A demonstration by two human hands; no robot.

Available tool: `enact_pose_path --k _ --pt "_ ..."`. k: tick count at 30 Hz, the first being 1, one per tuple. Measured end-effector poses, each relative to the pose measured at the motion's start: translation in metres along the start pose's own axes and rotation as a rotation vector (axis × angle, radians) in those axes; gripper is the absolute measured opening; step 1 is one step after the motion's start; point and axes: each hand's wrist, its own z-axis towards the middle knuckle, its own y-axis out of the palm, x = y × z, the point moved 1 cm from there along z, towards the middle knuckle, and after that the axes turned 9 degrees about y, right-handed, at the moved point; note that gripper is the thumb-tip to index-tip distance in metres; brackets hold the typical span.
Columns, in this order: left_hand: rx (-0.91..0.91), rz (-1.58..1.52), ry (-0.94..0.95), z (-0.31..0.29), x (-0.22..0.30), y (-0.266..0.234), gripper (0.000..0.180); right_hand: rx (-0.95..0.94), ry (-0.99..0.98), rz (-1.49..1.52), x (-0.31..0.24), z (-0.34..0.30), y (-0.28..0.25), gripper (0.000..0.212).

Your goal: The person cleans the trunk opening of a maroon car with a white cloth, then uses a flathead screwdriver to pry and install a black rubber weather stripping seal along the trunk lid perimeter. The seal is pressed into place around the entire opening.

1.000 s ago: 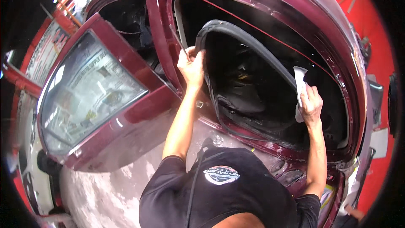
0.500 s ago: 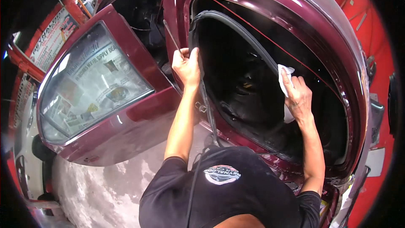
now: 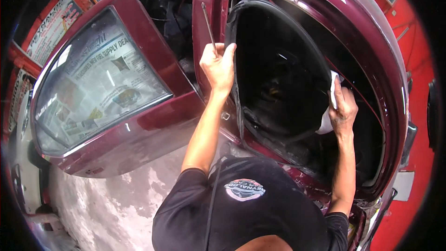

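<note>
A black rubber door seal (image 3: 297, 25) hangs in a loop in front of the car's maroon rear door opening (image 3: 367, 18). My left hand (image 3: 217, 70) is closed beside the door pillar, gripping the seal's left run. The same hand holds a long thin metal-shafted tool (image 3: 207, 25), pointing upward; its handle end is hidden in the fingers. At the loop's right side, my right hand (image 3: 344, 109) pinches a white cloth (image 3: 333, 92) against the seal. Part of the cloth (image 3: 325, 124) hangs below the fingers.
To the left, a maroon car door (image 3: 153, 42) stands swung out, with newspaper (image 3: 104, 72) behind its window glass. The car interior is dark. Below lies a grey, pale-blotched floor (image 3: 111, 204). A red wall or floor surface (image 3: 418, 125) is at the right.
The seal has spread into a wider, rounder loop. My right hand and the cloth have moved right and down along it; my left hand has shifted slightly right and up.
</note>
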Motion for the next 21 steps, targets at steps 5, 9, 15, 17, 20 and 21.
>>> enact_pose_path --k 5,9,15,17,20,21 --pt "0.026 0.149 0.123 0.002 -0.003 0.005 0.023 -0.043 0.004 -0.037 -0.006 0.0 0.006 0.09" --pt "0.037 0.141 0.143 0.009 -0.004 0.009 0.023 -0.072 -0.018 -0.061 -0.012 0.004 0.001 0.088" --pt "0.032 0.149 0.133 0.019 0.004 0.015 0.025 -0.13 -0.049 -0.116 -0.023 0.014 -0.006 0.09" --pt "0.032 0.15 0.146 0.022 0.007 0.016 0.026 -0.154 -0.081 -0.128 -0.028 0.013 -0.006 0.092" --pt "0.027 0.179 0.18 0.03 0.014 0.019 0.028 -0.206 -0.147 -0.117 -0.034 0.006 0.0 0.093" --pt "0.022 0.192 0.195 0.032 0.015 0.021 0.028 -0.221 -0.147 -0.121 -0.037 0.005 0.003 0.095"
